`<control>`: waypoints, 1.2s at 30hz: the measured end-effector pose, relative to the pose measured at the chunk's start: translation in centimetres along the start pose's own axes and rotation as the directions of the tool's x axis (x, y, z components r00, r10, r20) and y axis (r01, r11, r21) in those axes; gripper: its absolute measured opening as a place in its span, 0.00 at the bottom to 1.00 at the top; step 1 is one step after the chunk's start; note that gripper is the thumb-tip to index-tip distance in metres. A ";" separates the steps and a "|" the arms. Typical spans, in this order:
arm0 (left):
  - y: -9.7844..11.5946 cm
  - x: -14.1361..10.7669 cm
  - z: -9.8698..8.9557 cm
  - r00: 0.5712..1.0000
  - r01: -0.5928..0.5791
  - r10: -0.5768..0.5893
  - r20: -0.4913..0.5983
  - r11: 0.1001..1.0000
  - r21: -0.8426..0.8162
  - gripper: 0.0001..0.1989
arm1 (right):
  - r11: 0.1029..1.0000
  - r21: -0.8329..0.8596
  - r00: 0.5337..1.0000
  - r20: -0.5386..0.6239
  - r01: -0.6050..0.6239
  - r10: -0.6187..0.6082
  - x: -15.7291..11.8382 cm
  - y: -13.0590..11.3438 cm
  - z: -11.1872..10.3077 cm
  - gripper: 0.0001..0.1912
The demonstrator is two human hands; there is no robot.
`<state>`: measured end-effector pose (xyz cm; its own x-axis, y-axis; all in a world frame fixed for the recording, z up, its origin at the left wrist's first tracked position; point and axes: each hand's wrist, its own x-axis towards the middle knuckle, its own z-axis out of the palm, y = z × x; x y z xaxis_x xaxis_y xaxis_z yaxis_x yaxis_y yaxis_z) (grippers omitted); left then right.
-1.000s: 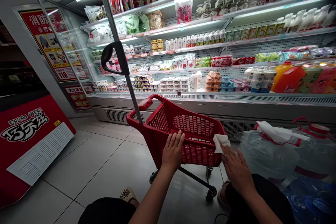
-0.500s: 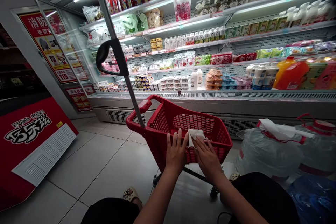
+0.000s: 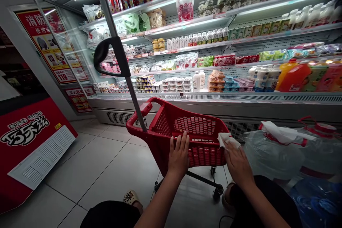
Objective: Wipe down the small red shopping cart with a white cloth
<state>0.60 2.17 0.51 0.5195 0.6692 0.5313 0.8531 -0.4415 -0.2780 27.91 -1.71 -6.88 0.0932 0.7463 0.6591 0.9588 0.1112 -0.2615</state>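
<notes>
A red plastic shopping cart with a perforated basket stands before me. My left hand lies against its near side, fingers straight and pointing up to the rim, with nothing in them. At the basket's right front corner, my right hand presses a crumpled white wipe onto the rim under its fingers. No goods show in the visible part of the basket. A grey pole with a black loop handle rises from the cart's left end.
A lit refrigerated display full of dairy and drinks runs behind the cart. Large water bottles, with a white cloth on top, stand at the right. A red freezer is at the left, on the tiled floor.
My right hand has slid rightward along the rim with the white wipe, from the middle of the near side to the right corner. My left hand has stayed against the cart.
</notes>
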 end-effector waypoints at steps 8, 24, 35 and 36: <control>0.0 0.2 -0.4 1.000 0.005 -0.005 -0.012 1.000 0.026 0.44 | 0.960 0.085 0.963 0.025 0.267 -0.270 3.1 -11.5 2.1 0.28; -1.2 -0.4 -0.5 1.000 -0.003 0.003 -0.006 1.000 -0.012 0.46 | 0.997 -0.017 0.997 0.020 0.080 -0.080 -1.1 1.3 -0.7 0.30; -0.6 -0.3 -0.2 1.000 0.022 -0.021 -0.022 1.000 0.012 0.45 | 0.948 0.069 0.949 0.024 0.311 -0.313 3.2 -12.2 1.8 0.27; -0.7 -0.3 -0.3 0.999 0.021 -0.021 -0.026 1.000 0.019 0.45 | 0.943 0.069 0.944 0.022 0.326 -0.328 3.3 -12.5 1.9 0.28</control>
<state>-0.19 2.12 0.75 0.5003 0.6624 0.5576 0.8647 -0.4157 -0.2821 15.76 0.60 -2.80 -0.2324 0.6825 0.6930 0.9160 0.3932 -0.0801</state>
